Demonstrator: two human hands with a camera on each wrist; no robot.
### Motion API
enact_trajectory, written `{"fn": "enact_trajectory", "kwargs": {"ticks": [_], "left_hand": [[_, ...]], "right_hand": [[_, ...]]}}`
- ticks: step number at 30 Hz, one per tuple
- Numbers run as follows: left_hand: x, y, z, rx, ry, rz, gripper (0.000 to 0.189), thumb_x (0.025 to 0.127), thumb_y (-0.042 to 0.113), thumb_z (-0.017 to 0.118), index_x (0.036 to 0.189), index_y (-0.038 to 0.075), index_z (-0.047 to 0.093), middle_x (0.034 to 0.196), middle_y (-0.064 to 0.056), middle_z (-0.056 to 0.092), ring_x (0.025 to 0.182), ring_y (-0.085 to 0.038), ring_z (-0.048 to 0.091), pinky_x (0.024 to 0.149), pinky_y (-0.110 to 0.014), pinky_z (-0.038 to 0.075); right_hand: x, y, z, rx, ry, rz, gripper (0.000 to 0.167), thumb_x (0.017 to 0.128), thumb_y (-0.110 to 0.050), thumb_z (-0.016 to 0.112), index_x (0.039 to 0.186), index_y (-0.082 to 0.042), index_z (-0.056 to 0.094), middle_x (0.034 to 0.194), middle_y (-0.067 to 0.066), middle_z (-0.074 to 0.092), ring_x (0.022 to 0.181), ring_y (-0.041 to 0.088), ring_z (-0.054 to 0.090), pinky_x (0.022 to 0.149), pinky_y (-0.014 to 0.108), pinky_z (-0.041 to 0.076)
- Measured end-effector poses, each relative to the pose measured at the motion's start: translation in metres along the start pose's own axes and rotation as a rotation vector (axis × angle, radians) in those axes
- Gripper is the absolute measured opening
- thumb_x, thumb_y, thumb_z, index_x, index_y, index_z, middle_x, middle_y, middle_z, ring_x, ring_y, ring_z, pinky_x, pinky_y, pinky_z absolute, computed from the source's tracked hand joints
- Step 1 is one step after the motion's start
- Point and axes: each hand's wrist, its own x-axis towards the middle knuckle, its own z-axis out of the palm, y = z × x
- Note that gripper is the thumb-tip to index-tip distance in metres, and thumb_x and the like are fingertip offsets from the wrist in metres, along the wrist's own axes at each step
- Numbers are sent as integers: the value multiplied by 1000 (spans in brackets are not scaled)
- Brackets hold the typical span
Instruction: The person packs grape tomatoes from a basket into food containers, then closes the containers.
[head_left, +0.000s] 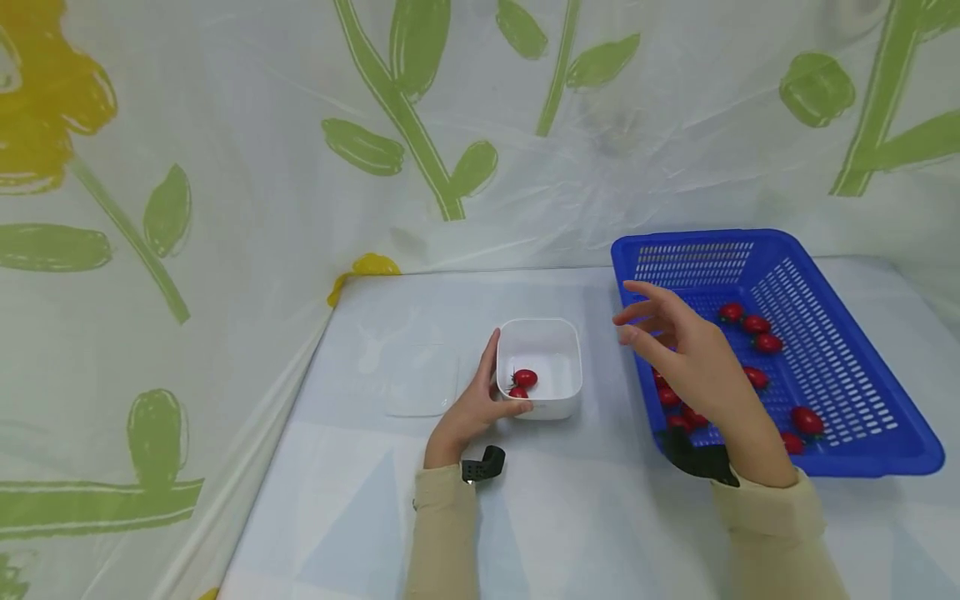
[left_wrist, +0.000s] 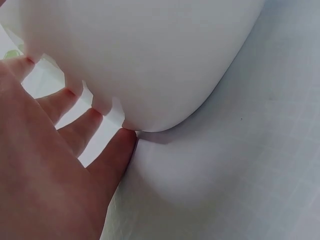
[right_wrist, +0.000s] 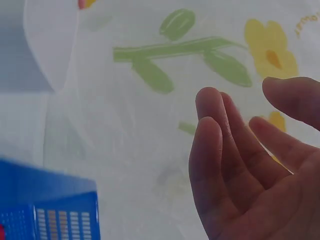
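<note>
A square white plastic container (head_left: 558, 354) stands on the table without a cover, with two red cherry tomatoes (head_left: 526, 378) at its left front corner. My left hand (head_left: 474, 414) holds this container, fingers along its left side and thumb at the front rim. In the left wrist view the fingertips (left_wrist: 92, 120) touch the white wall. My right hand (head_left: 693, 358) hovers over the left side of a blue plastic basket (head_left: 862, 358), fingers loosely bent and apart from the thumb. The right wrist view shows nothing between its fingers. Several cherry tomatoes (head_left: 767, 343) lie in the basket, some partly hidden by the right hand.
A clear flat lid (head_left: 422, 380) lies on the table left of the container. Behind and to the left hangs a white curtain (head_left: 247, 125) printed with green leaves and yellow flowers. Each wrist wears a black camera strap (head_left: 483, 465).
</note>
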Motion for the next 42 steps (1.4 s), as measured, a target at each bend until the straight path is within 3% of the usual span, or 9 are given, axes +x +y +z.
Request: {"fn": "enact_trajectory", "kwargs": {"ticks": [4, 9, 12, 16, 23, 28, 34, 42], "left_hand": [[-5, 10, 2, 4, -25, -21, 106, 71, 21, 76, 140, 41, -2, 149, 6, 3, 135, -19, 7, 105, -47, 14], [-8, 19, 5, 21, -38, -9, 106, 73, 20, 74, 142, 35, -4, 149, 3, 2, 135, -23, 7, 105, -47, 13], [-6, 17, 4, 6, -33, -5, 106, 71, 19, 75, 142, 37, -3, 149, 4, 3, 135, -21, 7, 105, -47, 13], [-1, 6, 3, -4, -25, -10, 107, 69, 22, 77, 140, 43, 0, 148, 8, 5, 134, -16, 8, 105, -45, 13], [1, -5, 2, 8, 2, 14, 107, 67, 25, 78, 138, 47, 1, 148, 10, 7, 134, -14, 10, 105, -46, 13], [-3, 7, 2, -21, -21, -11, 106, 70, 20, 76, 139, 44, -1, 148, 9, 4, 134, -15, 10, 105, -43, 14], [-9, 24, 4, 16, -31, -19, 105, 73, 18, 74, 142, 36, -4, 149, 4, 2, 135, -20, 8, 105, -44, 13], [-8, 23, 4, 13, -25, -6, 106, 73, 16, 74, 142, 34, -4, 149, 1, 0, 135, -22, 5, 105, -45, 13]], "right_hand": [[6, 16, -9, -32, -32, 40, 51, 88, -34, 54, 135, -32, 34, 111, -1, 56, 93, 16, 58, 69, 19, 48], [17, 40, -21, -102, -70, 54, 56, 88, -33, 54, 138, -24, 30, 118, 6, 51, 93, 24, 57, 69, 39, 50], [24, 53, -31, -156, -109, 74, 57, 89, -31, 53, 139, -20, 28, 122, 12, 48, 97, 30, 55, 73, 50, 47], [30, 72, -45, -191, -176, 133, 59, 89, -34, 52, 139, -15, 28, 127, 17, 43, 101, 36, 51, 76, 55, 43], [39, 110, -62, -171, -265, 201, 62, 89, -37, 51, 136, -4, 30, 129, 24, 38, 101, 41, 51, 70, 46, 49], [43, 141, -70, -131, -282, 259, 58, 89, -29, 54, 133, 1, 31, 127, 29, 38, 98, 41, 53, 67, 40, 51], [47, 168, -79, -113, -296, 349, 61, 88, -25, 54, 135, 3, 28, 128, 33, 32, 88, 38, 58, 68, 41, 50], [50, 189, -82, -60, -340, 459, 68, 90, -28, 51, 138, 7, 16, 129, 40, 21, 92, 39, 57, 74, 44, 49]]}}
